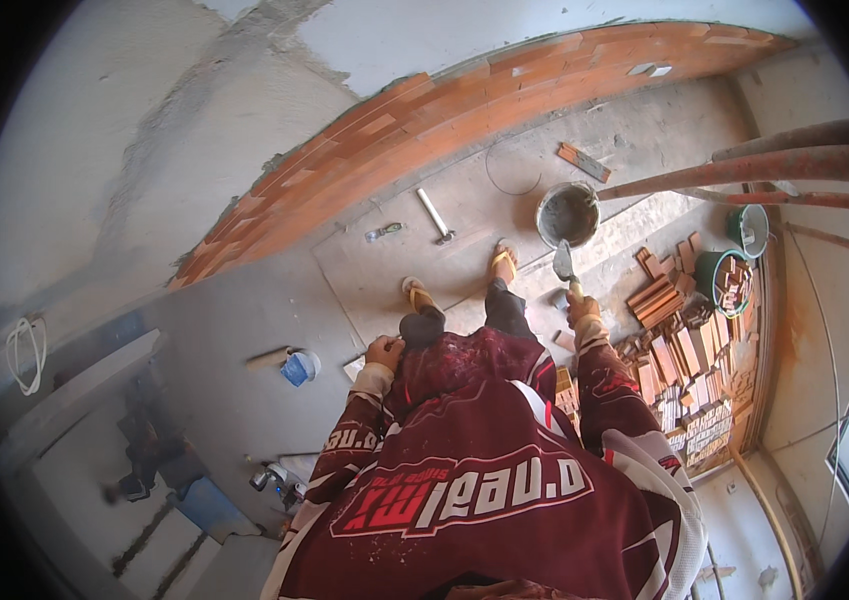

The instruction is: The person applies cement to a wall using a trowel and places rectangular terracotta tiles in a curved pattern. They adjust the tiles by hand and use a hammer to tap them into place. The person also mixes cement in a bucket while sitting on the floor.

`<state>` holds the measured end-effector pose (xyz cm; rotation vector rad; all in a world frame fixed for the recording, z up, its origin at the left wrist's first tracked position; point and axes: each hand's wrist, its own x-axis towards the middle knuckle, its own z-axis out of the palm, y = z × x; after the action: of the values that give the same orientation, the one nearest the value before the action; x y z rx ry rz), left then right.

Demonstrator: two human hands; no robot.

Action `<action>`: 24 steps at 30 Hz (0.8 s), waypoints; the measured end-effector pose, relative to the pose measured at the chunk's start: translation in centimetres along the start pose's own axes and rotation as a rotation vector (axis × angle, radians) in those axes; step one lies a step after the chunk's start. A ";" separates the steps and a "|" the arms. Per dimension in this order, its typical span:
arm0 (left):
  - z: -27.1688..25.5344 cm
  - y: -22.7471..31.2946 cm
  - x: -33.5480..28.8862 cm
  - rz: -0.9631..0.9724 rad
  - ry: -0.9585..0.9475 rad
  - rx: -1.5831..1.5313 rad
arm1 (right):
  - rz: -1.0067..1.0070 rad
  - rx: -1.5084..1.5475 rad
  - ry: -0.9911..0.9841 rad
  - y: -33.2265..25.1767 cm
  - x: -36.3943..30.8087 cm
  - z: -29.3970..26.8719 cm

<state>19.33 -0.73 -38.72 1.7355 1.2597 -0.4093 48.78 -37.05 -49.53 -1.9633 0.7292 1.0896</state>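
My right hand (582, 312) is closed round the handle of a pointed trowel (564, 263). The trowel's grey blade points away from me, beside the near rim of a round bucket (542, 222) of grey mortar. My left hand (384, 351) hangs by my left thigh with its fingers curled in; whatever may be inside them is hidden. Beyond my sandalled feet, a hammer (433, 213) with a pale handle lies on the floor. To its left is a small hand tool (383, 232), its kind unclear.
A low curved-looking brick wall (394, 125) runs along the far side. Right of me are stacked bricks (679, 350), a green bucket (709, 270) of brick pieces and another bucket (747, 230). Red poles (744, 175) cross at upper right. A blue-and-white container (299, 368) stands left.
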 end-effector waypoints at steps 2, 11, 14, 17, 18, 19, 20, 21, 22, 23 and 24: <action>1.1 -3.5 1.4 -0.001 -0.004 0.005 | 0.025 0.031 -0.011 0.0 0.1 0.1; -2.5 -0.9 2.3 -0.094 0.110 -0.136 | 0.147 -0.166 -0.022 3.5 1.0 0.0; -3.2 -2.4 1.6 -0.150 0.126 -0.114 | 0.192 -0.134 -0.020 2.3 0.5 1.0; -2.4 -1.3 1.7 -0.221 0.050 -0.019 | 0.197 -0.064 -0.138 4.8 4.5 1.1; -2.2 -0.9 1.4 -0.238 0.035 -0.025 | 0.134 -0.061 -0.106 4.8 4.8 1.3; -2.0 -0.5 1.2 -0.255 0.018 -0.030 | 0.072 -0.056 -0.072 4.8 5.0 1.8; -2.0 -0.2 1.0 -0.243 0.026 -0.030 | 0.008 -0.054 -0.040 4.8 5.3 2.1; -2.0 -0.1 1.3 -0.218 0.016 -0.026 | -0.035 -0.079 -0.015 4.7 5.6 2.3; -2.0 0.2 1.7 -0.191 0.004 -0.022 | -0.077 -0.105 0.013 4.6 6.0 2.4; -2.2 0.6 2.1 -0.169 0.001 -0.021 | -0.122 -0.133 0.034 4.0 6.1 2.6; -2.3 1.1 2.6 -0.164 0.001 -0.002 | -0.075 -0.165 -0.001 3.4 6.1 2.3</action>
<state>20.82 2.60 -38.79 1.6366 1.4074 -0.5020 48.05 -37.74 -56.85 -2.1109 0.5755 1.1353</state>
